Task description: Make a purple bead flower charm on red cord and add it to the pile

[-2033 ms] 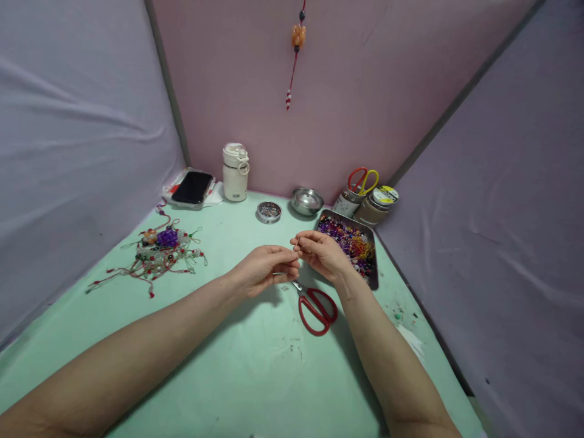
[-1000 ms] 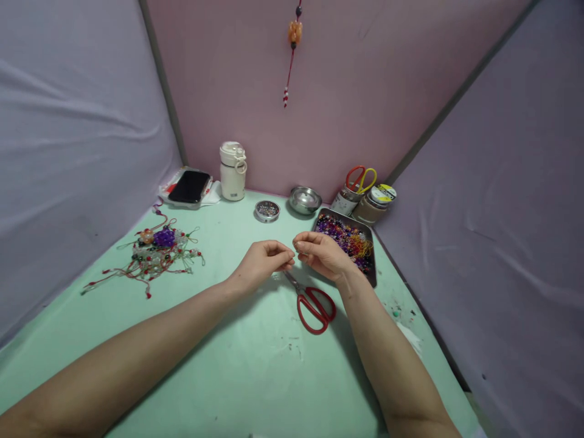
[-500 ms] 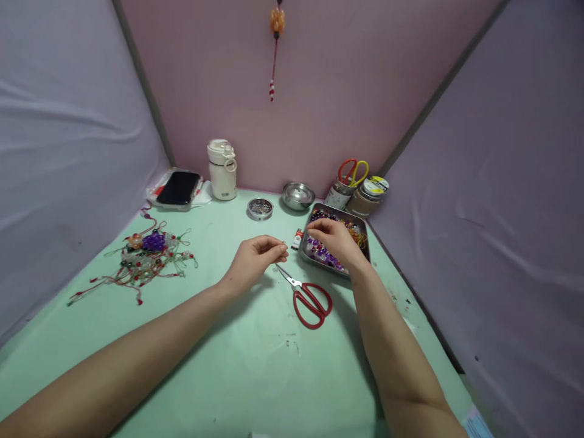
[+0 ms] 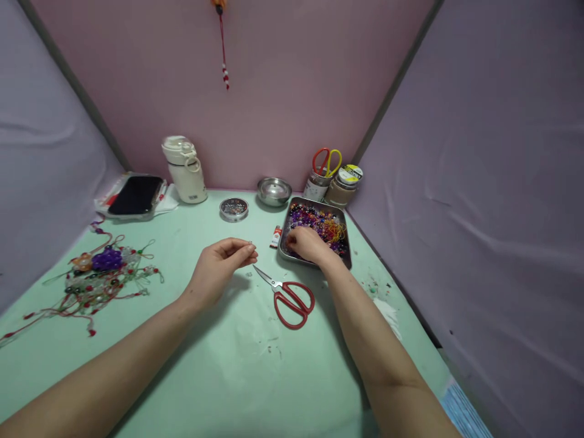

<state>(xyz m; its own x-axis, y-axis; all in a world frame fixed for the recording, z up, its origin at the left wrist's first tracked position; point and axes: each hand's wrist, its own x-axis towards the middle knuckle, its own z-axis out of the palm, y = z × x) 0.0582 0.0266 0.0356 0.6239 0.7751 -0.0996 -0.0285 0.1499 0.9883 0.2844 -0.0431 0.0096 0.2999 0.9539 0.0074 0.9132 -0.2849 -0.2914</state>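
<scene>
My left hand [image 4: 227,261] is pinched closed above the table, just left of the scissors' tips. Something tiny and pale shows at its fingertips, too small to name. Fingers down, my right hand [image 4: 305,243] reaches into the near left part of a metal tray [image 4: 347,258]. Purple, clear and dark beads [image 4: 314,217] fill that tray, with a tangle of yellow cord at its right. The right fingertips are curled together among the beads; what they hold, if anything, is hidden. Red-handled scissors [image 4: 285,296] lie on the table between my forearms.
Beaded cord ornaments [image 4: 107,274] lie in a heap at left. Along the back stand a phone [image 4: 137,194], a white bottle [image 4: 186,173], a round clear case [image 4: 234,209], a steel bowl [image 4: 274,191], a jar with scissors [image 4: 318,182] and a lidded jar [image 4: 345,185]. A lighter [image 4: 275,236] lies beside the tray.
My right hand has lowered from above the tray into the beads. My left hand keeps its pinch. The whole view has swung to the right, so everything appears farther left.
</scene>
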